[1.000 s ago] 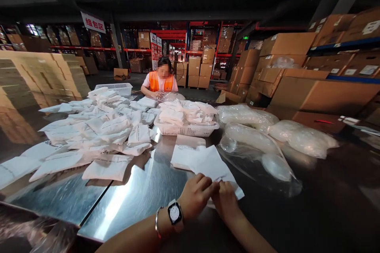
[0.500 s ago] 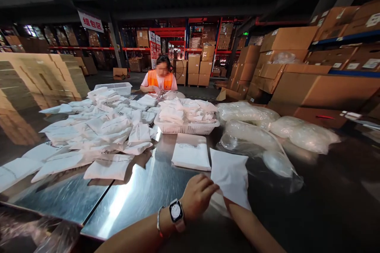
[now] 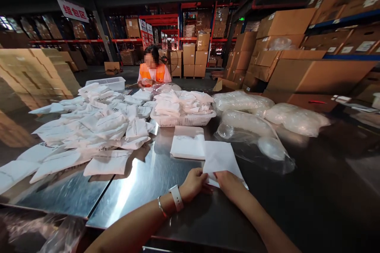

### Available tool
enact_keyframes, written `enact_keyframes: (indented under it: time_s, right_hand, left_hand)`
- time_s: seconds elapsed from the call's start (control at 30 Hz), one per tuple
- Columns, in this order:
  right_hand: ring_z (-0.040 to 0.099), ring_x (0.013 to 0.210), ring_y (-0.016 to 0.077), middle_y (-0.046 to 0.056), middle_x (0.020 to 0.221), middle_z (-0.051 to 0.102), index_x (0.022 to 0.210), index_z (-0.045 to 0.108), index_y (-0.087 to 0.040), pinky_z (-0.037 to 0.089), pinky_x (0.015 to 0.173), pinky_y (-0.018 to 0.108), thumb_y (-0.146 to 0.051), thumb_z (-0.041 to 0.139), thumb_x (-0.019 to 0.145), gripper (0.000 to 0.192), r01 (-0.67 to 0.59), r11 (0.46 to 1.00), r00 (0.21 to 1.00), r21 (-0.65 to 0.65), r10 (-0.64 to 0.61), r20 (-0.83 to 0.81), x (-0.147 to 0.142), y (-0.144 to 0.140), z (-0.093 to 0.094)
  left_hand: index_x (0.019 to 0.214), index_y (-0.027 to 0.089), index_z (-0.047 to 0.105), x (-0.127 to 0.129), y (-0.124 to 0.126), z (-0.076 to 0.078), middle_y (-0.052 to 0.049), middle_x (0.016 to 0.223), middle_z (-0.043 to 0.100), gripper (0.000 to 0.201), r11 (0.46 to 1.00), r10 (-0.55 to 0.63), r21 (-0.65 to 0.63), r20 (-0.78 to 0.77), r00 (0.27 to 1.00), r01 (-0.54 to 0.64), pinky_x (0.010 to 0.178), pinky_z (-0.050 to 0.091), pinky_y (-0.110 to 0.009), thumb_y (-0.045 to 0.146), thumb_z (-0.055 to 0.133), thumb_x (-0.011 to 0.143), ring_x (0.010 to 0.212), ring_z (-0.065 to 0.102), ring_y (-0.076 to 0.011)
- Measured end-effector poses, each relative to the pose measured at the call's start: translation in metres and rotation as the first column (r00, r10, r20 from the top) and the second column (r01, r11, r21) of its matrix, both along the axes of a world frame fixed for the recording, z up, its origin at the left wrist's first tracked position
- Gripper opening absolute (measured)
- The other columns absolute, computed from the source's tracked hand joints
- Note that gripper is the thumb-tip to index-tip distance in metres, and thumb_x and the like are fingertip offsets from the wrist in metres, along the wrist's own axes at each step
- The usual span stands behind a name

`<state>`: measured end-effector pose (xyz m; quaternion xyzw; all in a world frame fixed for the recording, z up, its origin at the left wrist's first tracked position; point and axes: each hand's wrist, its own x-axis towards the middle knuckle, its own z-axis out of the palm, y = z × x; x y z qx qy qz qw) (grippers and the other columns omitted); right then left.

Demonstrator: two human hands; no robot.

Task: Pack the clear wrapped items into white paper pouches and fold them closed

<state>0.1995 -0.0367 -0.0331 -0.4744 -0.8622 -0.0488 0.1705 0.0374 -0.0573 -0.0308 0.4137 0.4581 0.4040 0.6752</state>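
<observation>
Both of our hands met at the near edge of a flat white pouch (image 3: 220,159) lying on the steel table (image 3: 139,193). The left hand (image 3: 194,184), watch on its wrist, pinched the pouch's near left corner; the right hand (image 3: 229,184) was closed on the near edge just beside it, fingers touching the left hand's. The pouch lay flat, partly over the corner of a finished stack (image 3: 187,142) directly beyond it. We judged the work to be well under way but far from over: a wide spread of white pouches (image 3: 97,126) covered the table to the left, a white basket (image 3: 182,119) behind the stack was heaped with more, and several clear bags (image 3: 252,126) of goods lay to the right, one nearly empty. A person in an orange vest (image 3: 152,72) worked at the far end of the table.
</observation>
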Motion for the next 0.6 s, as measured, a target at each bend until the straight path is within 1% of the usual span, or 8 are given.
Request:
enact_keyframes:
  time_s: [0.07,0.13,0.2,0.27,0.33,0.43,0.5,0.6]
  right_hand:
    - [0.065,0.071,0.0181,0.004,0.081,0.070,0.092,0.069,-0.020,0.048,0.065,0.029,-0.007,0.048,0.088,0.025,-0.032,0.997,0.999,0.068,0.034,-0.027,-0.006,-0.016,0.002]
    - [0.064,0.081,0.0196,0.005,0.090,0.070,0.099,0.068,-0.020,0.047,0.071,0.031,-0.007,0.046,0.089,0.027,-0.046,0.988,0.992,0.149,0.062,-0.107,-0.013,-0.029,0.005]
    - [0.062,0.079,0.0191,0.004,0.086,0.068,0.093,0.066,-0.020,0.046,0.071,0.032,-0.011,0.045,0.092,0.023,-0.032,0.983,0.980,0.181,0.066,-0.186,-0.020,-0.036,0.008]
    - [0.060,0.075,0.0186,0.002,0.079,0.065,0.085,0.064,-0.021,0.044,0.069,0.031,-0.013,0.046,0.093,0.021,-0.013,0.981,0.977,0.192,0.053,-0.206,-0.023,-0.038,0.010]
    - [0.058,0.073,0.0183,0.002,0.076,0.063,0.081,0.062,-0.021,0.042,0.067,0.031,-0.014,0.048,0.093,0.020,0.003,0.980,0.982,0.201,0.035,-0.188,-0.024,-0.037,0.011]
    - [0.057,0.073,0.0186,0.002,0.077,0.061,0.079,0.059,-0.021,0.040,0.066,0.031,-0.012,0.048,0.092,0.019,0.026,0.977,0.992,0.213,0.002,-0.128,-0.025,-0.034,0.010]
    - [0.055,0.073,0.0192,0.002,0.076,0.060,0.078,0.058,-0.021,0.039,0.066,0.032,-0.010,0.046,0.091,0.021,0.033,0.972,0.997,0.234,-0.015,-0.082,-0.027,-0.035,0.009]
    - [0.054,0.072,0.0196,0.003,0.075,0.059,0.078,0.058,-0.021,0.038,0.067,0.033,-0.007,0.043,0.091,0.024,0.030,0.964,0.999,0.264,-0.021,-0.038,-0.033,-0.040,0.007]
  left_hand:
    - [0.075,0.016,0.056,-0.003,-0.004,0.005,-0.003,0.065,0.062,0.035,0.998,-0.051,-0.039,0.098,0.994,0.055,0.072,0.051,-0.039,0.049,0.064,0.072,0.061,0.062,-0.0191]
    - [0.074,0.014,0.058,-0.005,-0.007,0.008,-0.003,0.067,0.061,0.030,0.993,-0.088,-0.062,0.182,0.979,0.101,0.078,0.050,-0.039,0.044,0.061,0.072,0.064,0.062,-0.0190]
    - [0.073,0.014,0.058,-0.006,-0.007,0.009,-0.003,0.067,0.060,0.023,0.986,-0.114,-0.096,0.233,0.966,0.139,0.080,0.048,-0.038,0.037,0.057,0.071,0.065,0.061,-0.0180]
    - [0.072,0.013,0.058,-0.007,-0.005,0.009,-0.003,0.066,0.059,0.019,0.975,-0.133,-0.140,0.248,0.960,0.172,0.080,0.048,-0.038,0.032,0.053,0.070,0.063,0.059,-0.0167]
    - [0.071,0.013,0.058,-0.006,-0.003,0.008,-0.004,0.066,0.059,0.018,0.964,-0.148,-0.178,0.260,0.954,0.198,0.081,0.047,-0.037,0.029,0.049,0.070,0.062,0.059,-0.0157]
    - [0.071,0.012,0.060,-0.006,0.000,0.007,-0.005,0.066,0.060,0.020,0.953,-0.157,-0.211,0.264,0.952,0.216,0.080,0.047,-0.035,0.027,0.047,0.072,0.063,0.059,-0.0152]
    - [0.070,0.012,0.060,-0.005,0.000,0.005,-0.006,0.067,0.061,0.021,0.957,-0.150,-0.204,0.254,0.955,0.205,0.078,0.047,-0.034,0.028,0.047,0.073,0.063,0.059,-0.0154]
    - [0.068,0.013,0.058,-0.004,-0.003,0.003,-0.005,0.066,0.061,0.020,0.974,-0.121,-0.159,0.232,0.965,0.160,0.075,0.047,-0.034,0.030,0.051,0.075,0.063,0.059,-0.0154]
